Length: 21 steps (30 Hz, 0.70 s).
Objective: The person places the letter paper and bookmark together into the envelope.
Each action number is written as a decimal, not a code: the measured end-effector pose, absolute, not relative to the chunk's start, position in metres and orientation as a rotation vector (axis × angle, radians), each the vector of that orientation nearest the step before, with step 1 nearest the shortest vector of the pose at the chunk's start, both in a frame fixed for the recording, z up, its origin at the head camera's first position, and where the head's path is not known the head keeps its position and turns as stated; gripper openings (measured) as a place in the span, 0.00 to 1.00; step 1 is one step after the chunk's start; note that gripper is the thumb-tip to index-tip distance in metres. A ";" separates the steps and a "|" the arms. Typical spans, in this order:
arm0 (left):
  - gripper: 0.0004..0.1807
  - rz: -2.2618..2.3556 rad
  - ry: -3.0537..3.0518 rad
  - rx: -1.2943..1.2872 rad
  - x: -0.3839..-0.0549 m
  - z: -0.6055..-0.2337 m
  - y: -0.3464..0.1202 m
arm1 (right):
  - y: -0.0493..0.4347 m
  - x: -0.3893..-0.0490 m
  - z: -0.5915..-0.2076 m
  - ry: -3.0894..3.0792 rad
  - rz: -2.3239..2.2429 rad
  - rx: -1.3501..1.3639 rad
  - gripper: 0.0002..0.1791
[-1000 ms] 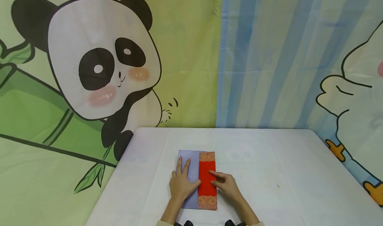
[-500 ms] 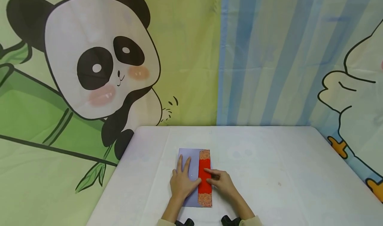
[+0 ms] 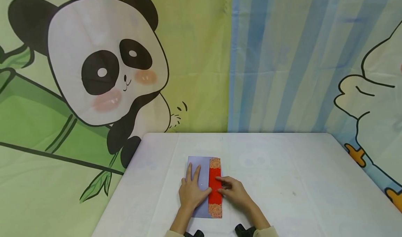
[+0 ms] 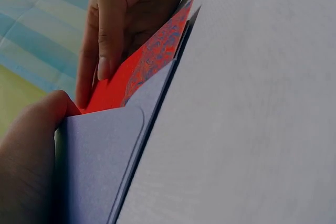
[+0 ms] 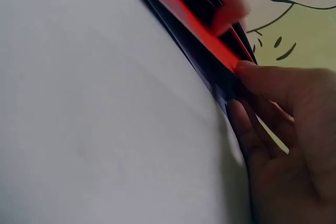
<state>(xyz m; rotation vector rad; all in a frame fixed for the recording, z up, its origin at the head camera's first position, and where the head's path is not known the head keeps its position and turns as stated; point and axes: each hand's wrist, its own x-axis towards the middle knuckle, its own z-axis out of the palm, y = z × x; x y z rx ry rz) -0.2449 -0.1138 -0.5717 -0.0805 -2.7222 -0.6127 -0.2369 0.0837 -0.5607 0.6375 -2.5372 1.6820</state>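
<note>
A lavender envelope lies upright on the table in the head view, with a red card, patterned orange at both ends, partly inside its right side. My left hand rests spread on the envelope, thumb reaching the opening's edge. At the card's exposed right edge, my right hand pinches with thumb and fingers. The left wrist view shows the card coming out from under the envelope's front layer. In the right wrist view, the right thumb lies on the card's red edge.
The white table extends around the envelope. Behind it hangs a backdrop with a cartoon panda and blue stripes. Black devices sit at both wrists near the table's front.
The right hand has moved left with the red card, so a narrower strip shows beside the envelope. Over the last half second little differs. The left hand stays put.
</note>
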 end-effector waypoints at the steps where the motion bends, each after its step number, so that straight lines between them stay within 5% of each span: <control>1: 0.48 -0.614 -2.722 -0.080 -0.245 -0.572 -0.114 | 0.084 -0.236 -0.558 -2.537 1.677 0.671 0.23; 7: 0.49 -0.612 -2.718 -0.088 -0.245 -0.572 -0.114 | 0.083 -0.228 -0.540 -2.472 1.694 0.763 0.23; 21: 0.48 -0.595 -2.686 -0.103 -0.245 -0.573 -0.114 | 0.089 -0.245 -0.566 -2.458 1.681 0.724 0.26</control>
